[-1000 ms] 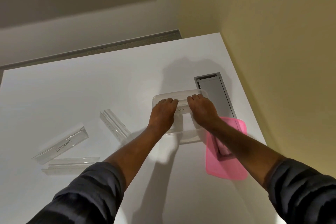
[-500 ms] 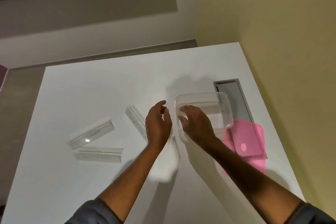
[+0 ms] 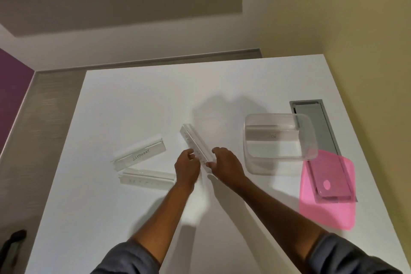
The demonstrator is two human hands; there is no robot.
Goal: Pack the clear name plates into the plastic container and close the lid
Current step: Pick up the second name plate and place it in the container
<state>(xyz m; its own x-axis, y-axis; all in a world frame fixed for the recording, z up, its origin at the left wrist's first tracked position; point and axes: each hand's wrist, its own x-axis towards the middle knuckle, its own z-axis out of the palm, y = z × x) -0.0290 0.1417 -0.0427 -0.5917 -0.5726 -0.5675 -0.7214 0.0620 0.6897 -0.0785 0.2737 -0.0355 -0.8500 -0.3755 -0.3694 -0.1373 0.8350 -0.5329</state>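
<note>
Name plates part-packed: one in the plastic container (image 3: 279, 140), three outside it, lid off.

Container stands open on the white table (image 3: 138, 100); one clear plate (image 3: 270, 134) leans inside it against the far wall. Pink lid (image 3: 327, 204) lies just toward the person from the container, over the grey table hatch (image 3: 311, 113). Left of the container, a diagonal plate (image 3: 195, 143) sits between both hands: left hand (image 3: 186, 168) and right hand (image 3: 226, 165) have fingers curled at its near end, seemingly touching; firm grip cannot be told. Further left of the container lie the "ELEPHANT" plate (image 3: 140, 154) and a flat plate (image 3: 146, 177). Judged remaining: three plates to load, then lid to fit.
</note>
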